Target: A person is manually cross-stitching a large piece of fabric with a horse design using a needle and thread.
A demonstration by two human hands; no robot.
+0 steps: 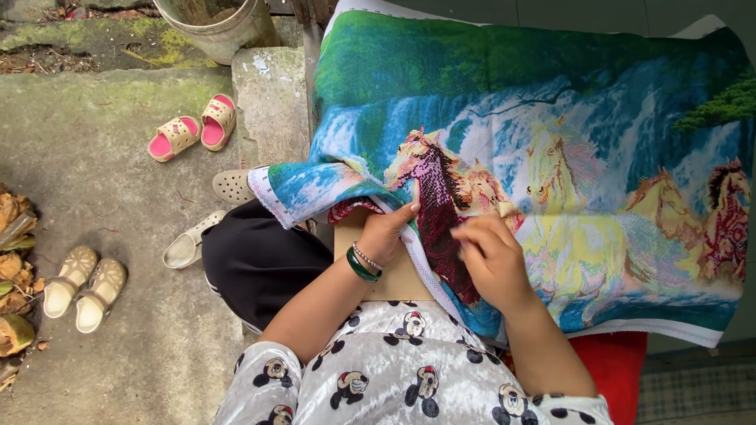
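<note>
A large cross-stitch cloth (567,134) printed with horses and a blue waterfall lies spread over my lap and away to the right. My left hand (386,230), with bracelets at the wrist, grips a folded edge of the cloth beside the stitched brown horse. My right hand (492,256) rests on top of the cloth over the horse, fingers curled and pinched together; a needle or thread between them is too small to see. A tan board (398,279) lies under the cloth on my lap.
Pink child's sandals (193,128) and beige sandals (83,287) lie on the concrete floor at left. A cream bucket (216,24) stands at the top. Dry leaves (12,267) pile at the left edge. A red cushion (614,366) shows beneath the cloth.
</note>
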